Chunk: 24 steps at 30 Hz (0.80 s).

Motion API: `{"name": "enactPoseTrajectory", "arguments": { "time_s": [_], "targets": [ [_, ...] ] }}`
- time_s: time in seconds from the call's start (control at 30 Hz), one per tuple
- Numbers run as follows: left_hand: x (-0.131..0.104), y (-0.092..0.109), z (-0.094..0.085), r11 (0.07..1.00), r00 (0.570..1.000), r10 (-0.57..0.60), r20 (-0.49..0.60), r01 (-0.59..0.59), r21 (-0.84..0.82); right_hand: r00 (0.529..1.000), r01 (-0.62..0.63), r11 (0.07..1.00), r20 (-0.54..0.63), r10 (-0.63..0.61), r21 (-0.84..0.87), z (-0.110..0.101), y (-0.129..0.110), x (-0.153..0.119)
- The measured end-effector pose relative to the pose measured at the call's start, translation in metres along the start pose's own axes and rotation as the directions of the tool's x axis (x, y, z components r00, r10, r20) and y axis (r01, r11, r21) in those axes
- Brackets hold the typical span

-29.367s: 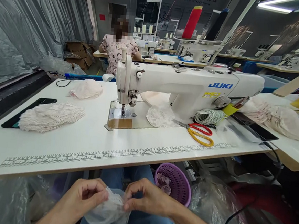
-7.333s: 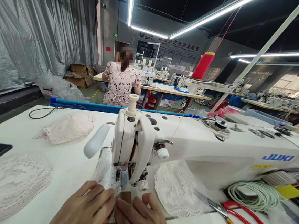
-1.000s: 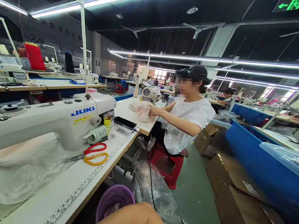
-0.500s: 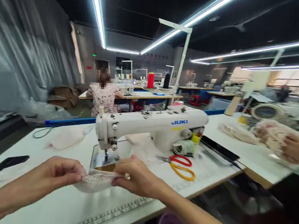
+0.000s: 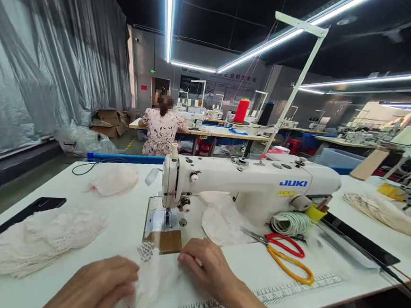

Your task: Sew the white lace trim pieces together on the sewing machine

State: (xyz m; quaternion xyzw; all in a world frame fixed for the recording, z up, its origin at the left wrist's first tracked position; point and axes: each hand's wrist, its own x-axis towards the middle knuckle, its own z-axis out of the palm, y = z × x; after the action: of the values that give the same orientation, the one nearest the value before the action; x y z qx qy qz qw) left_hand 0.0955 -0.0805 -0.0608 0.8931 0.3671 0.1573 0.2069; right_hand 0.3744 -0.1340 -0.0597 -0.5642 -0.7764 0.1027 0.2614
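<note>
The sheer white lace piece (image 5: 154,280) lies loose and lightly rumpled on the white tabletop (image 5: 121,223), on the near side of the sewing machine (image 5: 246,178). Its 1 clearly visible openwork patch is near the brown plate (image 5: 167,241); its nearer part is blurred.

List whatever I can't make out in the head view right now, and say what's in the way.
All in the head view:
- Left hand: fingertips blurred; wrist cut off by the bottom edge.
- Sheer lace piece: blurred, its near end partly hidden by the left hand.
- Dark flat object: middle covered by the lace stack.
- Sewing machine: needle tip too small to tell.
- Wall panels: print too small.
</note>
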Motion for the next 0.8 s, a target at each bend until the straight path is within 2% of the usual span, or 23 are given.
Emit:
{"name": "enactPoseTrajectory", "arguments": {
  "time_s": [0.13, 0.2, 0.33, 0.5, 0.57, 0.67, 0.8],
  "targets": [
    [0.060, 0.023, -0.003, 0.993, 0.988, -0.113, 0.107, 0.109, 0.045, 0.998, -0.064, 0.998, 0.012, 0.064, -0.022, 0.012, -0.004, 0.016],
    [0.077, 0.028, 0.003, 0.980, 0.967, -0.197, 0.160, 0.188, 0.071, 0.996, -0.069, 0.997, 0.052, 0.070, -0.017, 0.016, -0.006, 0.018],
    [0.080, 0.023, 0.012, 0.965, 0.938, -0.260, 0.231, 0.262, 0.021, 0.985, -0.091, 0.995, 0.149, 0.084, 0.040, 0.016, -0.007, 0.018],
    [0.075, 0.013, 0.006, 0.954, 0.956, -0.193, 0.220, 0.235, -0.188, 0.957, -0.216, 0.967, 0.225, 0.182, 0.138, 0.013, -0.009, 0.025],
    [0.077, 0.011, 0.004, 0.935, 0.951, -0.198, 0.237, 0.256, -0.247, 0.943, -0.279, 0.943, 0.236, 0.233, 0.184, 0.011, -0.010, 0.028],
    [0.081, 0.009, 0.004, 0.907, 0.935, -0.221, 0.279, 0.302, -0.293, 0.929, -0.331, 0.909, 0.257, 0.266, 0.254, 0.007, -0.011, 0.032],
    [0.093, 0.004, 0.004, 0.913, 0.933, -0.202, 0.299, 0.290, -0.288, 0.912, -0.378, 0.865, 0.296, 0.285, 0.331, 0.006, -0.011, 0.036]
  ]
}}
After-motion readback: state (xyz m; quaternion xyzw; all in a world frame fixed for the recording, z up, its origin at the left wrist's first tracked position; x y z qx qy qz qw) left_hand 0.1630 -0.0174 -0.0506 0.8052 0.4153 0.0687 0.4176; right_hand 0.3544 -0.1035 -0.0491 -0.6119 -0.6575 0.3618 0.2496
